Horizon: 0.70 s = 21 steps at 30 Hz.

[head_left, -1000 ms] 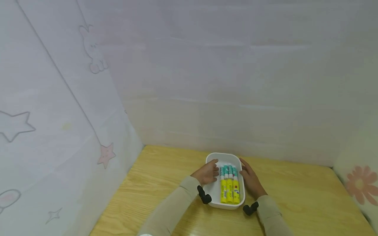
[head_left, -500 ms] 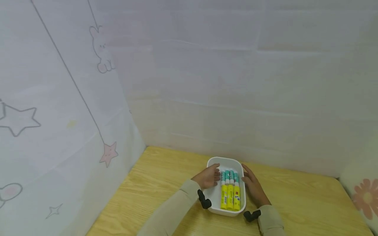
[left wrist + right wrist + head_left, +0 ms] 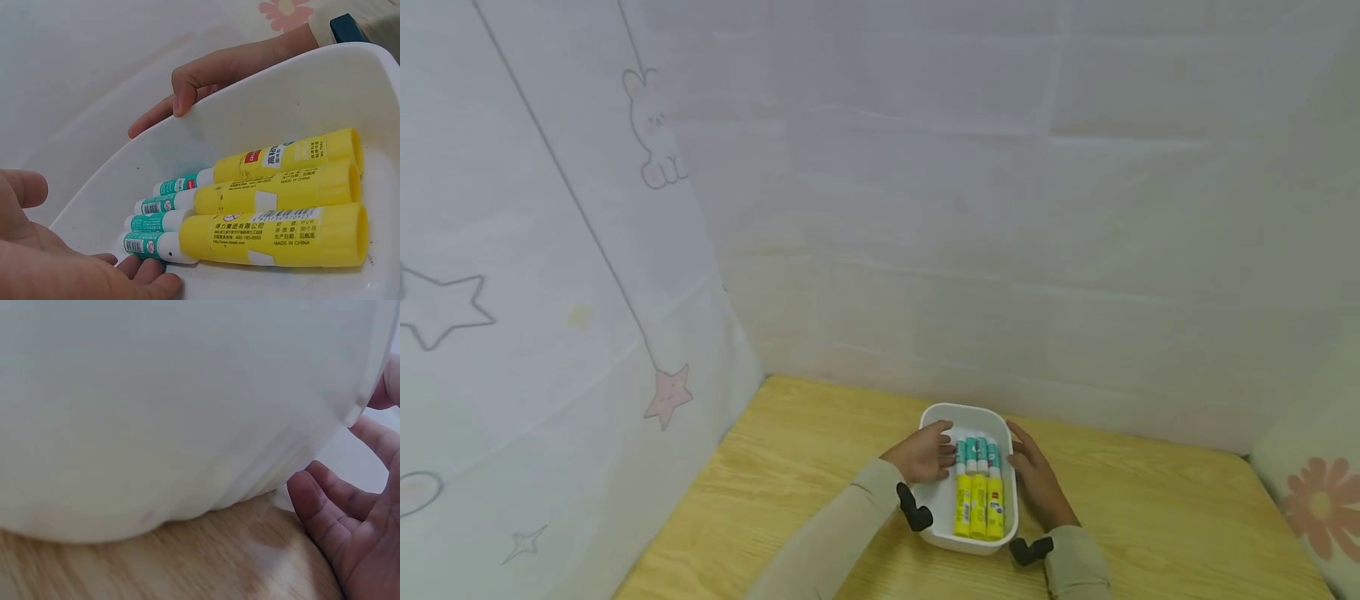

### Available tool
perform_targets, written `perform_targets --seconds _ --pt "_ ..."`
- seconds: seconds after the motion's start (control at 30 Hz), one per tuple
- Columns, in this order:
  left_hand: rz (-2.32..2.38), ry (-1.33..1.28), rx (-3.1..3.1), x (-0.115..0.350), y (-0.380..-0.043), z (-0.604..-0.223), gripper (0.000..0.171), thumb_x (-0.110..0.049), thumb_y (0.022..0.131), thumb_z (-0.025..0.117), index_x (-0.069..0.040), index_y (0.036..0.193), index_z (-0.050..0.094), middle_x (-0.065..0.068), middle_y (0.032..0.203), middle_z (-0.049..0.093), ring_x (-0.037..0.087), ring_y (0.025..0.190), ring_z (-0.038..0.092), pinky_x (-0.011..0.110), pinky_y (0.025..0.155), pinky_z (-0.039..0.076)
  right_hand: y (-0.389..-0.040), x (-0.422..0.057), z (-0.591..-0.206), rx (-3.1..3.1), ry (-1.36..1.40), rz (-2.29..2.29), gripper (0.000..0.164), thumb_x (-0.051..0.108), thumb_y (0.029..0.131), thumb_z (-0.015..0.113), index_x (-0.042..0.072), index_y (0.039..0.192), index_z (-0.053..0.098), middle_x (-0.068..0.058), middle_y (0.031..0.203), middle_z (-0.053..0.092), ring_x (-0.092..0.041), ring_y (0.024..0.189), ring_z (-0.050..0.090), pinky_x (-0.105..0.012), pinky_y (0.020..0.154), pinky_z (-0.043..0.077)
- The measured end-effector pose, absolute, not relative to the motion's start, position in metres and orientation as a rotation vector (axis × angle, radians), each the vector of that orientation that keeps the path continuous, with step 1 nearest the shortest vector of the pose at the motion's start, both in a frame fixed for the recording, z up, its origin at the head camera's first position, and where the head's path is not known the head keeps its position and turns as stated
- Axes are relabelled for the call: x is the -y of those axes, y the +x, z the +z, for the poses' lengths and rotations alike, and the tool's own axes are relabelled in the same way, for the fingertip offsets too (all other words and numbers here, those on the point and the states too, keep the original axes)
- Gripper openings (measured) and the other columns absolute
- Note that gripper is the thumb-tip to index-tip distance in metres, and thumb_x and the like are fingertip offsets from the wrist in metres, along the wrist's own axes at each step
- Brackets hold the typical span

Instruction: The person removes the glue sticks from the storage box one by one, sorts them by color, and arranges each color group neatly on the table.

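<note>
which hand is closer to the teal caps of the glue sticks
Left. The left hand reaches inside the white tray, fingers right beside the glue sticks' teal caps. The right hand is outside, against the tray's far wall.

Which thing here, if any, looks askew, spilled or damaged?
Nothing stands out. The glue sticks lie side by side, capped, in the white tray, which sits flat on the table between the left hand and right hand.

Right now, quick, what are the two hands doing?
Left hand: open, fingers inside the white tray, touching the glue sticks.
Right hand: open against the tray's outer wall, thumb on the rim.
</note>
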<state>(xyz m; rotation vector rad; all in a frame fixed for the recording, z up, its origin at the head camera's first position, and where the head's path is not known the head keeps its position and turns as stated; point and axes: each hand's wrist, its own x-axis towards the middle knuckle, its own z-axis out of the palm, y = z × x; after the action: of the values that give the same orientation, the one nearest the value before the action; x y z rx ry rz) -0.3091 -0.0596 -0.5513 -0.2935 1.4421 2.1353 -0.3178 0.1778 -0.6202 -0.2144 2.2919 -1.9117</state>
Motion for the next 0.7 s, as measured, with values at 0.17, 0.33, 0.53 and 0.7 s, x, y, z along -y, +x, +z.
perform_targets --seconds 0.17,0.33,0.53,0.7 --pt "2.125 -0.325 -1.474 0.055 -0.306 -0.553 0.083 -0.038 0.098 0.055 0.014 0.147 0.014 0.032 0.152 0.02 0.042 0.137 0.03 0.053 0.11 0.031 -0.316 -0.176 -0.623 -2.291 -0.177 -1.918 0.055 0.027 0.1 0.049 0.042 0.15 0.031 -0.014 0.14 0.049 -0.032 0.119 0.054 -0.054 0.103 0.04" --pt "2.077 -0.303 -1.601 0.051 -0.306 -0.558 0.063 -0.031 0.099 0.054 0.012 0.139 0.035 0.025 0.137 0.043 0.034 0.12 0.05 0.044 0.098 0.047 -0.313 -0.176 -0.624 -2.298 -0.15 -1.912 0.053 0.029 0.1 0.05 0.046 0.147 0.033 -0.012 0.14 0.049 -0.031 0.119 0.054 -0.053 0.102 0.041" --pt "1.861 -0.118 -1.949 0.038 -0.305 -0.561 0.036 -0.019 0.102 0.049 0.009 0.122 0.057 0.015 0.107 0.063 0.022 0.094 0.062 0.036 0.085 0.053 -0.311 -0.184 -0.62 -2.314 -0.201 -1.916 0.052 0.026 0.102 0.048 0.039 0.15 0.032 -0.015 0.142 0.048 -0.033 0.122 0.052 -0.055 0.105 0.037" --pt "1.748 -0.105 -2.144 0.037 -0.302 -0.565 0.041 -0.013 0.098 0.055 0.012 0.13 0.051 0.012 0.103 0.064 0.02 0.089 0.062 0.035 0.081 0.054 -0.315 -0.18 -0.62 -2.311 -0.211 -1.922 0.053 0.027 0.102 0.049 0.038 0.15 0.032 -0.013 0.14 0.049 -0.032 0.12 0.053 -0.052 0.102 0.041"
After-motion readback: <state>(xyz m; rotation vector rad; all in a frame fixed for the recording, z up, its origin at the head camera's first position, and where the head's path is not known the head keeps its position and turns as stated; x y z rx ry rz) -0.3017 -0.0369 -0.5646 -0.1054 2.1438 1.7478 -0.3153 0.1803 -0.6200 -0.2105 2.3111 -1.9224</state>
